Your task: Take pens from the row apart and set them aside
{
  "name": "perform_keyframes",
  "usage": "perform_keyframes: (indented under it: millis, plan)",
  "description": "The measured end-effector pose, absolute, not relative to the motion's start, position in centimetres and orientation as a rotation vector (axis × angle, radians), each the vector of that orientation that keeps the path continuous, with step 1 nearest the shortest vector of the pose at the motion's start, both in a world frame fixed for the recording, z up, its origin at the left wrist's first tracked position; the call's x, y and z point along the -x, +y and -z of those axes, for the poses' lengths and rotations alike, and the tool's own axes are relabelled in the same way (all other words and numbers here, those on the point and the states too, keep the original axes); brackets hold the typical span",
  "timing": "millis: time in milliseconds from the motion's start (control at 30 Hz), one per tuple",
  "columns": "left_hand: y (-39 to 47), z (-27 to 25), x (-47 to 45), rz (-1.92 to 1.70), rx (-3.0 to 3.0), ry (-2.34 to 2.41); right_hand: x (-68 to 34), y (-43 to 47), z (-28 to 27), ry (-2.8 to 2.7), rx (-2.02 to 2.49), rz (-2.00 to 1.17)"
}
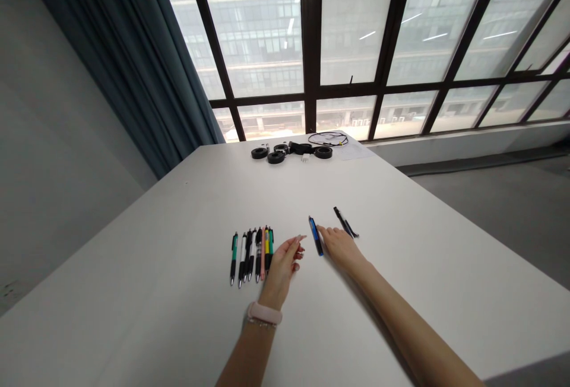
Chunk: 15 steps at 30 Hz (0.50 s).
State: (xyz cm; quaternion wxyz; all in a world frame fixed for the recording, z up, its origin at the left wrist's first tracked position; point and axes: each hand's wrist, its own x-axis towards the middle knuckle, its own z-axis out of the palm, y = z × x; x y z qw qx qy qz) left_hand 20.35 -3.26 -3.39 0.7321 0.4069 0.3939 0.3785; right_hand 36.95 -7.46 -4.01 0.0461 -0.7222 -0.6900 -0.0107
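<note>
My right hand (342,247) is closed at the right side of a blue and black pen (316,236), its fingertips against the barrel and the thumb out of sight. To the left of that pen, my left hand (282,261) holds nothing; its fingers are apart and bent a little, the tips pointing at the pen. Beside my left wrist lies a row of several pens, among them a green and black pen (234,258), a white and black pen (242,259), a pink pen (263,254) and a yellow pen (267,241). My left hand partly covers the row's right end.
Beyond my right hand lies a black pen (345,222). Several black rolled straps (276,156), a white plug-like piece (305,158) and a black cable (328,139) over a paper sheet (356,151) sit at the far end of the white table (187,227). Windows stand behind.
</note>
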Motion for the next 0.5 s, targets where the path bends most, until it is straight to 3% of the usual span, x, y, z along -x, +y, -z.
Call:
perform_keyframes:
  millis: [500]
  plan:
    - [-3.3, 3.5, -20.4, -0.816, -0.808, 0.836, -38.4, -7.4, 5.7, -1.742, 1.946, -0.237]
